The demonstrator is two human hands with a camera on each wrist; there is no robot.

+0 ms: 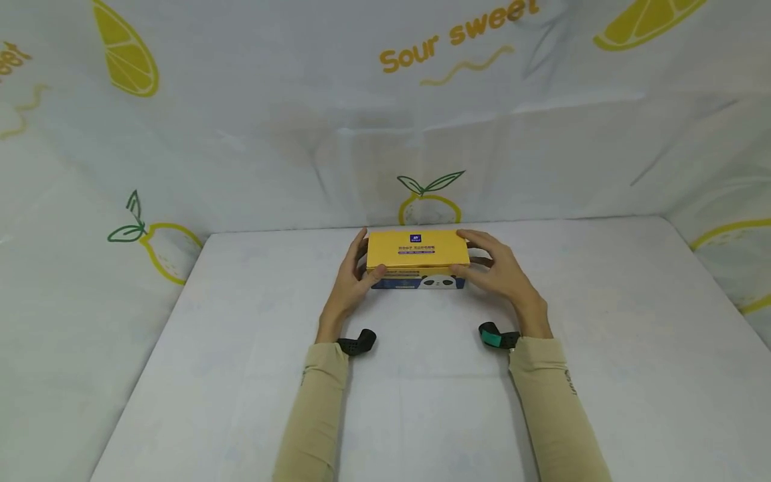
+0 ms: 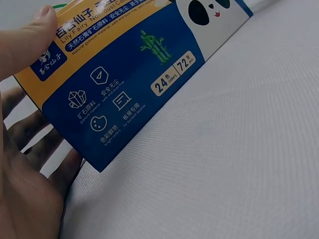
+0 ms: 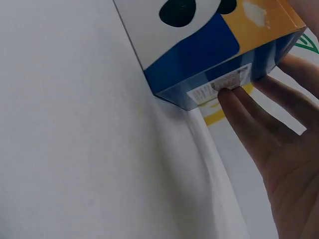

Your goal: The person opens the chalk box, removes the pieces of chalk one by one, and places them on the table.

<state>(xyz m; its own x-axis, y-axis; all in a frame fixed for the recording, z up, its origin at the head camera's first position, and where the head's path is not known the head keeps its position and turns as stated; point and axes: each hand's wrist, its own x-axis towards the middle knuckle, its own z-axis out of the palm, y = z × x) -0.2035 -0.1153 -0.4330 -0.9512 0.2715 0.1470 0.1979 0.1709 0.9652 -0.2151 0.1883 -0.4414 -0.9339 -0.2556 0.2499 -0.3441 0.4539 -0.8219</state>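
A yellow and blue box of colored chalk (image 1: 417, 249) lies near the back of the table, its panda-printed front towards me. My left hand (image 1: 351, 281) grips its left end, thumb at the front upper corner and fingers round the side. In the left wrist view the blue front of the chalk box (image 2: 124, 94) reads 24 colors, 72 pcs. At the other end my right hand (image 1: 501, 271) holds the box, with its thumb at the front. Fingertips of that hand touch the labelled end panel in the right wrist view. What is inside the box is hidden.
A white cloth covers the table (image 1: 409, 402). Behind it hangs a white curtain (image 1: 337, 134) with lemon prints, meeting the table's back edge close behind the box. A black wrist device (image 1: 357, 342) sits on the left wrist, another black device (image 1: 498, 337) on the right.
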